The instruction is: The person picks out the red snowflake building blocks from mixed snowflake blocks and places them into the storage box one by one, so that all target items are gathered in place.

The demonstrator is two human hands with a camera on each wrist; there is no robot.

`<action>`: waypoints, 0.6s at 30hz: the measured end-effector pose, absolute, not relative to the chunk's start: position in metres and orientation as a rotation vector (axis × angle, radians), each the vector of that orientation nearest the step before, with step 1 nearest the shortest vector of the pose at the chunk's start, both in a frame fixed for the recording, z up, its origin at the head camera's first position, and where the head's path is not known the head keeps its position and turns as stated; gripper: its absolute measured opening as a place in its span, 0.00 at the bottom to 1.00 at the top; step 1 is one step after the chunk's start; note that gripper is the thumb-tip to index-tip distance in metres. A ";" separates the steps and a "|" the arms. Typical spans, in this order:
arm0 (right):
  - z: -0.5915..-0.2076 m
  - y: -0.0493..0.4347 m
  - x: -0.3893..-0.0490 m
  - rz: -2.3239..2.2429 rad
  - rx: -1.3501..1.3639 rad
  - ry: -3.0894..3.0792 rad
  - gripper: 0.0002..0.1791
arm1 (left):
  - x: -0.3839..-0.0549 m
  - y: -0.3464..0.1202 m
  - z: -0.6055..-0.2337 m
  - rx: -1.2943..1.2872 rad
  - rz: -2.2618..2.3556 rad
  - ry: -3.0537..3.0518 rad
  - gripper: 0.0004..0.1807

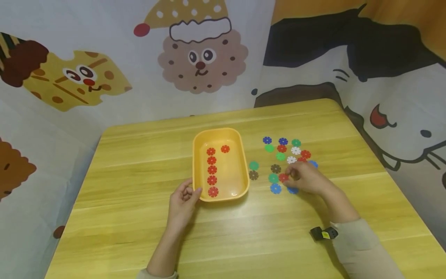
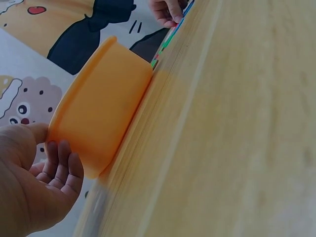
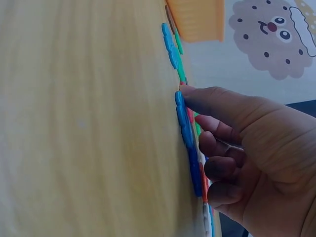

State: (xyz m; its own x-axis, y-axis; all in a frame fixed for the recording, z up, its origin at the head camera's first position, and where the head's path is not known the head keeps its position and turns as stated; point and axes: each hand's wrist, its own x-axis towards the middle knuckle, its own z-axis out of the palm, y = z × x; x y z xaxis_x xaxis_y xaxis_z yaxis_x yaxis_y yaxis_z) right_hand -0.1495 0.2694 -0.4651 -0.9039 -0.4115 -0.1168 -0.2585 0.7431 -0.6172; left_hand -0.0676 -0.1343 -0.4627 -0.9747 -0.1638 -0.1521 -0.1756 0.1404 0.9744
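Observation:
A yellow plastic tray point(image 1: 243, 155) holds several red snowflake discs point(image 1: 211, 169), most in a column along its left side. My left hand point(image 1: 182, 201) grips the tray's near left corner, thumb at the rim and curled fingers against the outer wall point(image 2: 103, 103). To the right of the tray, my right hand point(image 1: 308, 179) is down among loose discs. Its thumb and index finger pinch a red snowflake disc point(image 1: 283, 177) at table level. A blue disc point(image 3: 185, 123) lies beside the thumb in the right wrist view, and the hand hides part of the pile.
Green, blue, white, brown and red discs lie around the right hand, among them a white disc point(image 1: 295, 150) and a dark blue disc point(image 1: 267, 140). A small black device point(image 1: 324, 233) is by the right sleeve. Behind the wooden table point(image 1: 139, 155) hangs a cartoon-printed cloth point(image 1: 132, 69).

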 end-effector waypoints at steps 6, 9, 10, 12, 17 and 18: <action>-0.465 0.267 -0.149 -0.885 -0.555 2.746 0.16 | -0.068 -0.135 -0.462 -0.350 2.033 2.365 0.22; -0.464 0.266 -0.148 -0.885 -0.562 2.741 0.18 | -0.068 -0.135 -0.461 -0.352 2.030 2.361 0.22; -0.464 0.266 -0.148 -0.887 -0.567 2.736 0.17 | -0.068 -0.135 -0.461 -0.351 2.027 2.358 0.23; -0.464 0.266 -0.148 -0.891 -0.572 2.727 0.15 | -0.068 -0.135 -0.461 -0.349 2.022 2.357 0.23; -0.465 0.266 -0.150 -0.903 -0.580 2.716 0.13 | -0.067 -0.136 -0.462 -0.340 2.026 2.363 0.23; -0.465 0.266 -0.150 -0.903 -0.578 2.717 0.13 | -0.067 -0.136 -0.463 -0.341 2.026 2.363 0.23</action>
